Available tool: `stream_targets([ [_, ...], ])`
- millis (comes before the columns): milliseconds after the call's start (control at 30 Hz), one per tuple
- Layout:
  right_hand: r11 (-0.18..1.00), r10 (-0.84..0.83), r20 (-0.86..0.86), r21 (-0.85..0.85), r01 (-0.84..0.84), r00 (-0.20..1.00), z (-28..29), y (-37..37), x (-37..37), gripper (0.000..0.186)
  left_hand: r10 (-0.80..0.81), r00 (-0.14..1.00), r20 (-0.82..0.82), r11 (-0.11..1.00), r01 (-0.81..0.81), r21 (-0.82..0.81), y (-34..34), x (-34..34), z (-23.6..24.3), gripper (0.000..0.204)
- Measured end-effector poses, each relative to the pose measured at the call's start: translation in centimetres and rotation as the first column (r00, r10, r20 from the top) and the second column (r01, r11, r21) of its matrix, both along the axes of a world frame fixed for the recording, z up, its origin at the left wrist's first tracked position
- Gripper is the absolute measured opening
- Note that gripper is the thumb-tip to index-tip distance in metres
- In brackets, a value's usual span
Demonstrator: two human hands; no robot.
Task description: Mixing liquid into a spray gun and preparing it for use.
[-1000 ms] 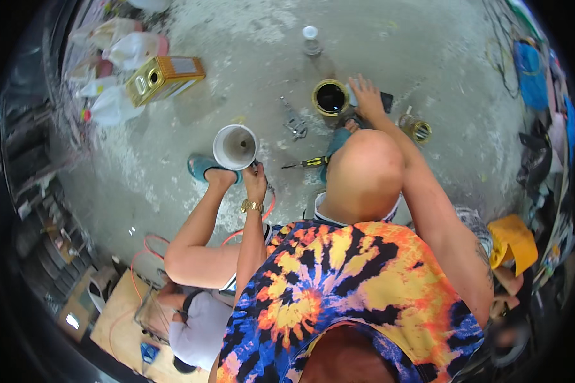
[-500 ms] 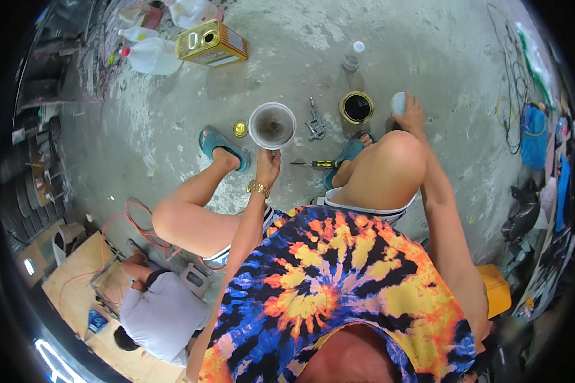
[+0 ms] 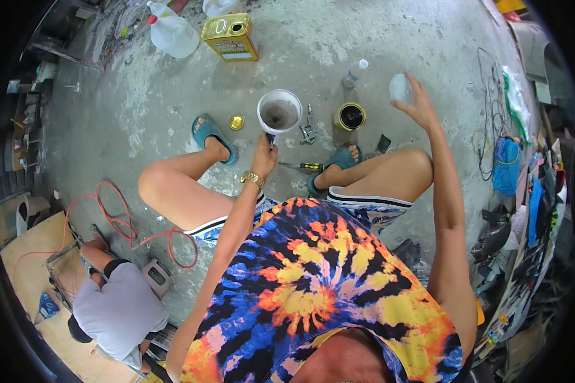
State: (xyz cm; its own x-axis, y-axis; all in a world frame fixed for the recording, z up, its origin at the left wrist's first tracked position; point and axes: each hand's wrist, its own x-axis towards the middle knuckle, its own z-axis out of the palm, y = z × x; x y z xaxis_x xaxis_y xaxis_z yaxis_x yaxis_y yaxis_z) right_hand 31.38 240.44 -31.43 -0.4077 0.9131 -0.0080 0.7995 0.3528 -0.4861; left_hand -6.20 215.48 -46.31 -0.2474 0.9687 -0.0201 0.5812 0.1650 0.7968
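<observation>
My left hand (image 3: 262,158) is closed around the handle beneath an open white cup (image 3: 280,112), whose inside is stained grey with a dark spot at the bottom. My right hand (image 3: 421,105) holds a translucent whitish round piece, like a plastic cup or lid (image 3: 400,88), between thumb and fingers. Between the hands stands an open tin (image 3: 351,117) of dark liquid with a yellowish rim. A metal spray gun (image 3: 308,127) lies beside the white cup. Nearer me is a yellow-and-black screwdriver (image 3: 310,166). Left of the cup lies a gold lid (image 3: 236,122).
A gold rectangular can (image 3: 231,38) and a clear jug (image 3: 174,33) stand at the far left. A small clear container (image 3: 349,80) is behind the tin. Red hose (image 3: 118,220) coils at left near another person (image 3: 118,313). Clutter and a blue bag (image 3: 506,167) line the right.
My right hand has moved away from the tin with the translucent piece, which now shows as a round face. The left hand still holds the white cup. The whole view has shifted.
</observation>
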Motion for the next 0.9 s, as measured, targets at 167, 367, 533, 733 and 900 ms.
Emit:
stream_targets([
  [167,0.993,0.119,-0.011,0.004,-0.119,0.993,1.7,-1.6,-5.2,0.09,0.038,0.997,-0.072,0.999,-0.039,-0.015,-0.1,-0.3,-1.7,0.051],
  [367,0.976,0.203,-0.09,-0.055,-0.208,0.975,-2.0,-4.9,-9.7,0.091,0.065,0.998,0.014,0.998,-0.064,-0.02,-0.3,-0.7,-2.5,0.054],
  [533,0.969,0.207,-0.057,-0.126,-0.213,0.977,-4.3,-5.8,-9.4,0.094,-0.008,1.0,0.0,1.0,0.008,-0.015,-0.1,-0.1,-2.0,0.052],
  [733,0.97,0.206,-0.079,-0.115,-0.214,0.975,-5.4,-5.4,-9.7,0.095,0.016,0.999,-0.03,0.999,-0.017,-0.036,-0.4,0.4,-1.8,0.051],
  [900,0.969,0.215,-0.096,-0.099,-0.225,0.972,-5.3,-5.0,-10.4,0.094,0.13,0.992,0.005,0.991,-0.13,-0.026,-0.1,-0.4,-1.6,0.05],
])
